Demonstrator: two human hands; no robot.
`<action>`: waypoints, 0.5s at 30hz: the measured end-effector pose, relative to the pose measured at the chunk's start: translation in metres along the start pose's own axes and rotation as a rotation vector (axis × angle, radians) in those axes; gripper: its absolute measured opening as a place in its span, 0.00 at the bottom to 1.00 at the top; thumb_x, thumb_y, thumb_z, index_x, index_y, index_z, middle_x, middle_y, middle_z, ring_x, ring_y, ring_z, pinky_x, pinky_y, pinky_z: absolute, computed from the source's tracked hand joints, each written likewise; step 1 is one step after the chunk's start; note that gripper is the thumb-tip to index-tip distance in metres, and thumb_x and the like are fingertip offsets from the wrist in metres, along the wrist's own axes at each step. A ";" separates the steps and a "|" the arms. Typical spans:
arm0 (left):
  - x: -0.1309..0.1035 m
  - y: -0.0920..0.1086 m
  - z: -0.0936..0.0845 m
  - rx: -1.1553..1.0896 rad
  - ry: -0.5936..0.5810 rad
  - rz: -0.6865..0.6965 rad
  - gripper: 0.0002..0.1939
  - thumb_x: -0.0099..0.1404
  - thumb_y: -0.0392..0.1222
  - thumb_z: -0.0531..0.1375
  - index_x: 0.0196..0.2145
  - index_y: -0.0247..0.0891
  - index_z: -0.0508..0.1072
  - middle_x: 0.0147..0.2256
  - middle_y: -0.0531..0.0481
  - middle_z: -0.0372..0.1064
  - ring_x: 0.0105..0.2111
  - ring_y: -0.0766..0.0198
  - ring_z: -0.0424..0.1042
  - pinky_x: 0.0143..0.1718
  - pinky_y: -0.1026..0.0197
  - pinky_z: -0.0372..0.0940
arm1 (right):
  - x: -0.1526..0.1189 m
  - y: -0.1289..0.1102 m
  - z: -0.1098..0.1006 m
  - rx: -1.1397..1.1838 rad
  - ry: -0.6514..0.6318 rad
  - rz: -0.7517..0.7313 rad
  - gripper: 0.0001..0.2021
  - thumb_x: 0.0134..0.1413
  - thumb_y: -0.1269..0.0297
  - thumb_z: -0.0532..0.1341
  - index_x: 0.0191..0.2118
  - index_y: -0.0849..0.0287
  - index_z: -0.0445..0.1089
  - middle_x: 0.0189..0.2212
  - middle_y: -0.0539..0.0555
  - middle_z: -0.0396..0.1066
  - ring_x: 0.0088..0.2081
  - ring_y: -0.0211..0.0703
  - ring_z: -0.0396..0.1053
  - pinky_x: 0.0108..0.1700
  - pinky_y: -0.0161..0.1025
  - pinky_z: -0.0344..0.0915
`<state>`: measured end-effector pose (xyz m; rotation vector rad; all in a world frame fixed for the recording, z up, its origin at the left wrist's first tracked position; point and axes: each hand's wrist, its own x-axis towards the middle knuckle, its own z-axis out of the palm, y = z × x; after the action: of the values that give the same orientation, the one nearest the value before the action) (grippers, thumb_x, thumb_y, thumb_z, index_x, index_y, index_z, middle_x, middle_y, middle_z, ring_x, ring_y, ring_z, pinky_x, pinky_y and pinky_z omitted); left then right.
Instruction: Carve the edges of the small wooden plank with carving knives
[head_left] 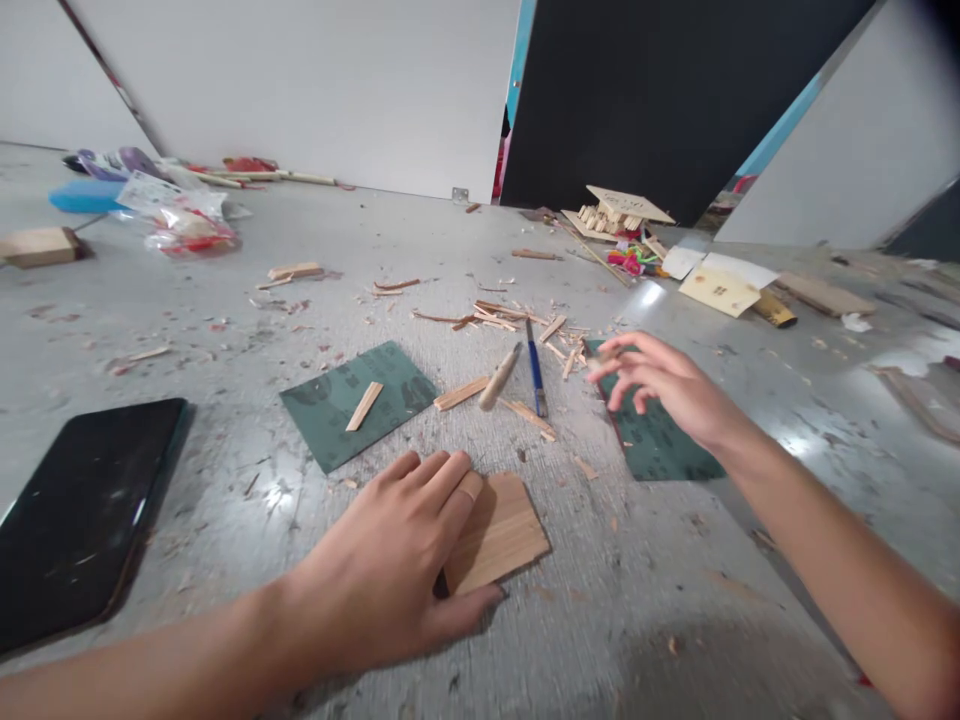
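Observation:
My left hand (420,545) lies over a flat piece of wood (510,530) with cut corners, thumb along its near edge and fingers on top, holding it against the work surface. My right hand (660,380) hovers above a green sheet of sandpaper (667,445), fingers apart and slightly bent, with nothing visible in them. Between the hands lie a blue pen-like tool (535,370) and a short tool with a pale wooden handle (498,380) and a dark tip. A second sandpaper sheet (330,410) bears a small wood strip (365,406).
A black phone or tablet (82,510) lies at the left. Wood splinters (502,315) are scattered in the middle. Plastic bags (187,225) and a wood block (41,246) sit at the far left. A stack of wooden sticks (611,220) and cards (720,285) stand at the back right.

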<state>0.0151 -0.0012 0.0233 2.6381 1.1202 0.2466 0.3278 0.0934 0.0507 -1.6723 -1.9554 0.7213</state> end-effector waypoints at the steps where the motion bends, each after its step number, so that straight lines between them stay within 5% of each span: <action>1: 0.001 0.000 0.000 0.006 -0.002 0.002 0.20 0.63 0.56 0.59 0.43 0.36 0.69 0.40 0.44 0.66 0.38 0.51 0.66 0.42 0.45 0.62 | -0.007 -0.010 0.005 0.170 -0.015 -0.040 0.14 0.61 0.57 0.60 0.49 0.54 0.64 0.39 0.56 0.78 0.30 0.43 0.75 0.28 0.37 0.65; 3: 0.001 -0.001 0.001 0.027 0.007 0.008 0.21 0.63 0.58 0.59 0.42 0.37 0.68 0.40 0.44 0.66 0.38 0.52 0.66 0.42 0.46 0.62 | -0.021 -0.030 0.017 0.324 0.006 -0.093 0.13 0.57 0.54 0.67 0.37 0.56 0.67 0.24 0.52 0.76 0.23 0.40 0.72 0.26 0.36 0.64; 5: 0.000 -0.002 0.002 0.058 0.027 0.015 0.22 0.64 0.59 0.58 0.42 0.37 0.68 0.40 0.45 0.67 0.38 0.52 0.66 0.41 0.47 0.62 | -0.031 -0.046 0.033 0.497 -0.072 -0.128 0.19 0.66 0.50 0.55 0.30 0.59 0.70 0.15 0.50 0.68 0.16 0.36 0.64 0.21 0.35 0.59; 7: -0.002 -0.002 0.003 0.078 0.063 0.027 0.23 0.64 0.60 0.58 0.44 0.37 0.67 0.40 0.44 0.67 0.38 0.51 0.67 0.40 0.47 0.62 | -0.037 -0.057 0.050 0.678 -0.196 -0.111 0.23 0.68 0.49 0.49 0.40 0.60 0.75 0.20 0.52 0.74 0.16 0.37 0.65 0.19 0.35 0.59; 9: -0.004 -0.001 0.004 0.071 0.109 0.053 0.27 0.64 0.63 0.58 0.46 0.36 0.66 0.42 0.41 0.68 0.39 0.50 0.67 0.40 0.46 0.63 | -0.040 -0.064 0.064 0.765 -0.163 -0.095 0.25 0.67 0.48 0.49 0.41 0.62 0.77 0.26 0.56 0.77 0.18 0.36 0.68 0.20 0.34 0.61; 15: -0.010 0.003 0.004 0.063 0.160 0.155 0.26 0.64 0.60 0.60 0.48 0.37 0.65 0.41 0.40 0.70 0.35 0.51 0.69 0.33 0.47 0.66 | -0.045 -0.069 0.083 0.818 -0.083 -0.034 0.21 0.66 0.53 0.54 0.28 0.61 0.74 0.19 0.50 0.69 0.18 0.36 0.67 0.20 0.34 0.61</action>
<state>0.0111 -0.0116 0.0199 2.8069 0.9843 0.4679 0.2291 0.0333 0.0330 -1.1053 -1.4152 1.3573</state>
